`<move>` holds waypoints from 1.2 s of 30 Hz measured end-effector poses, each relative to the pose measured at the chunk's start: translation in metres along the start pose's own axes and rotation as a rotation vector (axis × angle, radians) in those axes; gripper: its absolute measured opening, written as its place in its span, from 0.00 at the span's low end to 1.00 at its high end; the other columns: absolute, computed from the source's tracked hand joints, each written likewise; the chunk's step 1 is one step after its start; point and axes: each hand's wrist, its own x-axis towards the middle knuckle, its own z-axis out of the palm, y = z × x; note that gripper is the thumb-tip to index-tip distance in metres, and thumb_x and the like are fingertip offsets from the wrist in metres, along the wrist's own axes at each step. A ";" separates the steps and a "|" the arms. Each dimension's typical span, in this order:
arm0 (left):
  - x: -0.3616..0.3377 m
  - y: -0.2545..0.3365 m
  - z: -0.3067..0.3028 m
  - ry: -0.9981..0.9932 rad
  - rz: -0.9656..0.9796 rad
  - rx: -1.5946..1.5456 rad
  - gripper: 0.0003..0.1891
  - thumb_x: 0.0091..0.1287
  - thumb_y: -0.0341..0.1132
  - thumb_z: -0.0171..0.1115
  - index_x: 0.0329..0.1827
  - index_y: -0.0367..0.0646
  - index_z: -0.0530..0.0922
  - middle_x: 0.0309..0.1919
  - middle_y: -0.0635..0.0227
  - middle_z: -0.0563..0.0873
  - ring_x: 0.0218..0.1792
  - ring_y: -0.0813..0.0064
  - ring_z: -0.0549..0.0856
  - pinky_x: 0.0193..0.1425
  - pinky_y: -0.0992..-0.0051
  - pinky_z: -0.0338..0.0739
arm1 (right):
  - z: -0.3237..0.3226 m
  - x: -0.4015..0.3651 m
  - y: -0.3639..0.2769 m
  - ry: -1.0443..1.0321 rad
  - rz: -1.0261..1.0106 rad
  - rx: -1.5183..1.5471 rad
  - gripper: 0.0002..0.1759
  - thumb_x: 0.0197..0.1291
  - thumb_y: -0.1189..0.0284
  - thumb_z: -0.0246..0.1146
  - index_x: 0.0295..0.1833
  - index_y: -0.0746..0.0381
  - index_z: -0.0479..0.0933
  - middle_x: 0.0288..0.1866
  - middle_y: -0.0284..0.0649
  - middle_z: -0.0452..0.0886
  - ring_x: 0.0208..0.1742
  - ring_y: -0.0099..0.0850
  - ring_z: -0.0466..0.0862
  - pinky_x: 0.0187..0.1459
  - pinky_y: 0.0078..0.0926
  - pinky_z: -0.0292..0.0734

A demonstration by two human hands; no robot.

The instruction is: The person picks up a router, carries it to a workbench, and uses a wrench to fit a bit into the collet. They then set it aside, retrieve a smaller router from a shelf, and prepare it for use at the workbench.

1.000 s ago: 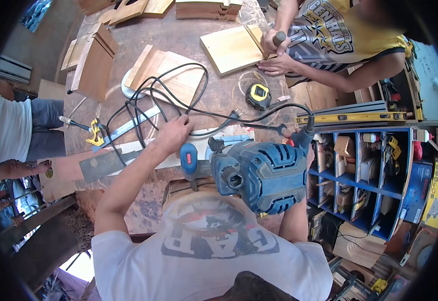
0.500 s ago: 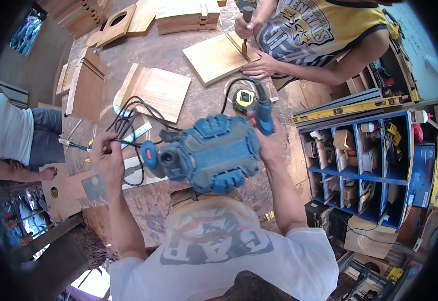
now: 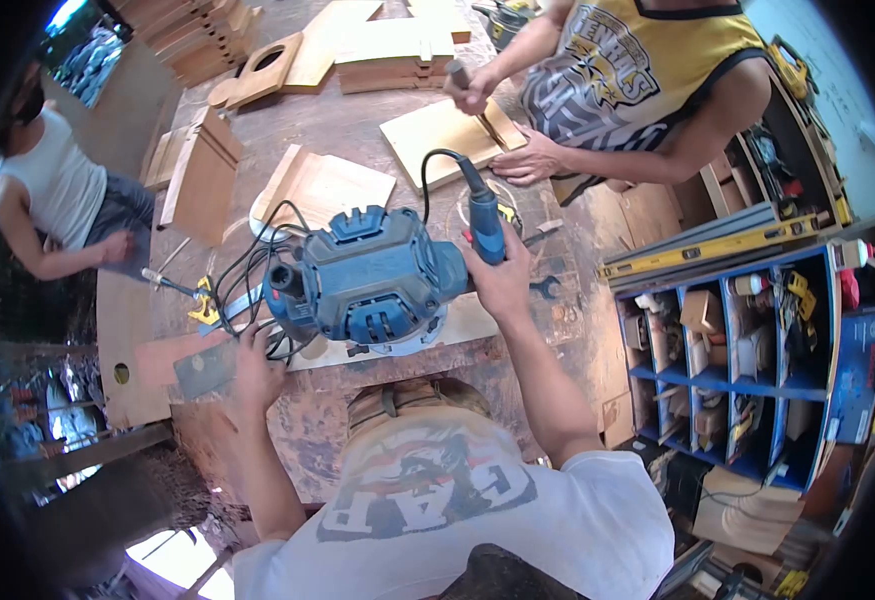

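Observation:
A large blue power tool [image 3: 372, 275] with a black-slotted housing hangs over the near part of the worktable [image 3: 307, 420]. My right hand [image 3: 502, 275] is wrapped round its blue rear handle [image 3: 487, 225], from which a black cord rises. My left hand [image 3: 259, 365] is closed on a loop of the black cable [image 3: 227, 290], just left of the tool. Beyond the tool lies a light wooden panel [image 3: 332, 190]. A tape measure [image 3: 504, 212] is partly hidden behind the handle.
Across the table a co-worker holds a chisel-like tool [image 3: 487, 120] on a wooden board [image 3: 417, 145]. Another person [image 3: 67, 200] stands at left. Wood stacks [image 3: 387, 65] lie at the back. Blue shelves [image 3: 717, 360], a yellow level [image 3: 717, 245] and a wrench [image 3: 545, 287] are at right.
The power tool has tilted and moved left, its rear handle now more upright. My left hand has moved down and right with the cable. The view has shifted, showing more of the person at left.

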 end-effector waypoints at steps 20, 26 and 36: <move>0.031 0.064 -0.026 -0.131 0.182 -1.056 0.34 0.66 0.34 0.75 0.72 0.32 0.68 0.58 0.55 0.84 0.58 0.68 0.84 0.65 0.66 0.78 | 0.004 -0.049 0.003 0.197 -0.078 -0.178 0.22 0.63 0.67 0.72 0.59 0.67 0.80 0.45 0.38 0.87 0.46 0.26 0.84 0.53 0.27 0.78; 0.021 0.053 -0.028 -0.042 0.285 -0.867 0.34 0.66 0.36 0.76 0.71 0.33 0.70 0.58 0.57 0.82 0.59 0.67 0.82 0.67 0.66 0.75 | 0.002 -0.042 0.043 0.237 -0.043 -0.375 0.29 0.64 0.54 0.70 0.63 0.62 0.80 0.47 0.45 0.88 0.47 0.33 0.87 0.53 0.34 0.80; 0.008 0.010 -0.013 -0.031 0.337 -1.067 0.34 0.73 0.35 0.66 0.78 0.33 0.61 0.71 0.52 0.73 0.69 0.59 0.75 0.75 0.62 0.67 | -0.005 -0.170 0.039 0.747 0.106 -0.195 0.36 0.61 0.58 0.73 0.71 0.64 0.73 0.57 0.48 0.84 0.48 0.37 0.86 0.51 0.36 0.82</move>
